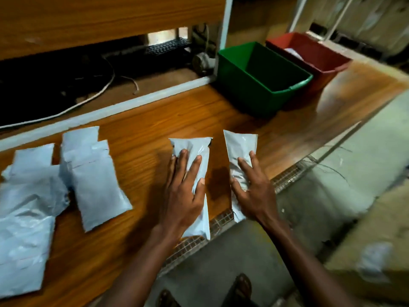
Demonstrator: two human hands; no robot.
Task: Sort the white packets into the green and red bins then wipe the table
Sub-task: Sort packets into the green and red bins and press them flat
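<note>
Your left hand point(183, 196) and right hand point(252, 191) each lie with fingers spread flat on a white packet point(194, 149) point(241, 147); long axes point away from you. The green bin point(263, 78) and red bin point(309, 54) stand ahead to the right, nearer your right hand.

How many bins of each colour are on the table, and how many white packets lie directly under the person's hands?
Green bins: 1
Red bins: 1
White packets under hands: 2
Total: 4
</note>
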